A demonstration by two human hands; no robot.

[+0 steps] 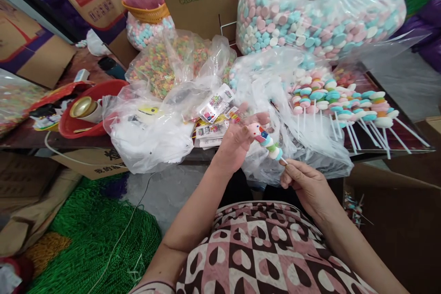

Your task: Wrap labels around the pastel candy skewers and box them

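Observation:
A marshmallow skewer (274, 150) in white, blue and green slants between my hands above the table's front edge. Its top end is pink, with a red, blue and yellow print; whether that is a clear printed wrapper over it I cannot tell. My left hand (236, 144) is closed around this printed end, its fingers partly hidden. Lower right, my right hand (303, 179) pinches the thin white stick (283, 161) between thumb and fingertips. Just behind my left hand lie printed packets (210, 131). To the right rests a pile of finished-looking marshmallow skewers (361, 105), sticks toward me.
A big clear bag of pastel marshmallows (320, 18) stands at the back right, beside a bag of small gummies (155, 66). A white plastic bag (148, 133) and red basin (74, 124) sit left. Green netting (103, 239) and an open carton (396, 220) are below.

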